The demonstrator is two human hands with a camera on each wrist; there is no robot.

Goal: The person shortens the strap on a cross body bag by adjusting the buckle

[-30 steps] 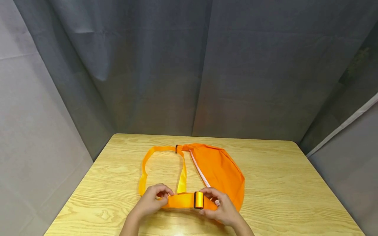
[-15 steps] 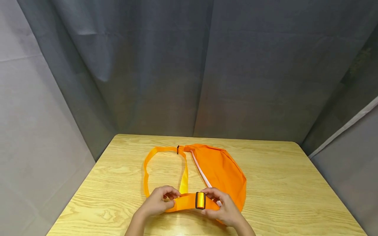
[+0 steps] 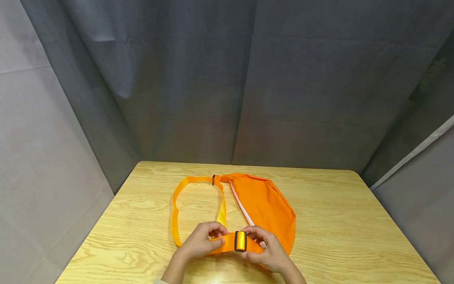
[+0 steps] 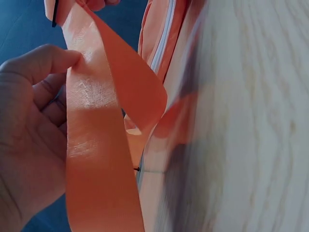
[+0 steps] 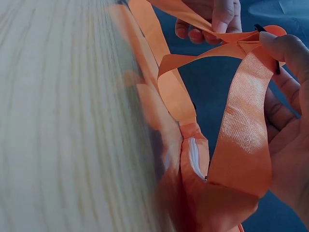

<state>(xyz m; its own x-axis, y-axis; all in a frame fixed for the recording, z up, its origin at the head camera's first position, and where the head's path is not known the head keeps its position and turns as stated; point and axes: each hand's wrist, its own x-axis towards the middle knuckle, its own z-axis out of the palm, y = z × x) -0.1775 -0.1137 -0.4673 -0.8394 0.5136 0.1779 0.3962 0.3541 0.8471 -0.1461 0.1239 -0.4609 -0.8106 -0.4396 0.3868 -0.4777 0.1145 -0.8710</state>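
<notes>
An orange waist bag (image 3: 264, 205) with a white zipper (image 3: 240, 203) lies on the table, its strap (image 3: 175, 209) looping out to the left. My right hand (image 3: 267, 250) pinches the near strap at the black slide buckle (image 3: 240, 241), fingers above and thumb below. Just left of the buckle, my left hand (image 3: 205, 240) pinches the same strap by its edges. In the left wrist view the strap (image 4: 96, 130) runs flat past the left thumb, with a twisted length behind it. The right wrist view shows the strap raised off the table between both hands.
The wooden table (image 3: 337, 221) extends around the bag on all sides. A second black buckle (image 3: 213, 180) sits on the strap at the bag's far end. Dark grey curtain (image 3: 191, 98) hangs behind the table, with paler cloth panels at both sides.
My left hand has slid right along the strap, closer to the buckle, shortening the stretch between the hands. The right hand keeps its grip by the buckle; the strap loop has shifted slightly.
</notes>
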